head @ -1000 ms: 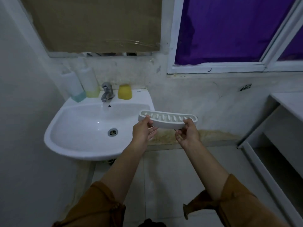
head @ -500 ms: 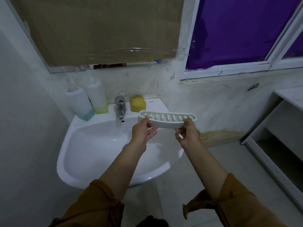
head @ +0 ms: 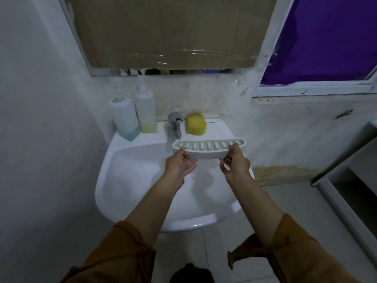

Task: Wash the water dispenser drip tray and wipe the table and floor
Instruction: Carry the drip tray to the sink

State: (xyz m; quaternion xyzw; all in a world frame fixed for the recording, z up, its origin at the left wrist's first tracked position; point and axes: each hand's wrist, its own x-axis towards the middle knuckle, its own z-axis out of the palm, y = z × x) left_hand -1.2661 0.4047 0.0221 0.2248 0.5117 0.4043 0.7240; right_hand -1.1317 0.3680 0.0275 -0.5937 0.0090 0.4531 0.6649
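Holding the drip tray (head: 208, 147) level over the sink (head: 126, 180), just beside the tap (head: 175, 127), the left hand (head: 179, 166) and right hand (head: 234, 164) each have a pinching grip clamped on one end. Once wet, so light a pinch could slip and drop the tray into the basin. A second ago it hung right of the sink, over the floor.

I see a white sink (head: 126, 180) w/ a chrome tap (head: 175, 123) at its back rim. Left of tap: 2 clear bottles side by side, blue-liquid bottle (head: 124, 119) and yellow-liquid bottle (head: 145, 111). Right of tap: yellow sponge (head: 195, 126). Above: taped cardboard (head: 173, 27); purple-covered window (head: 330, 37) at right.
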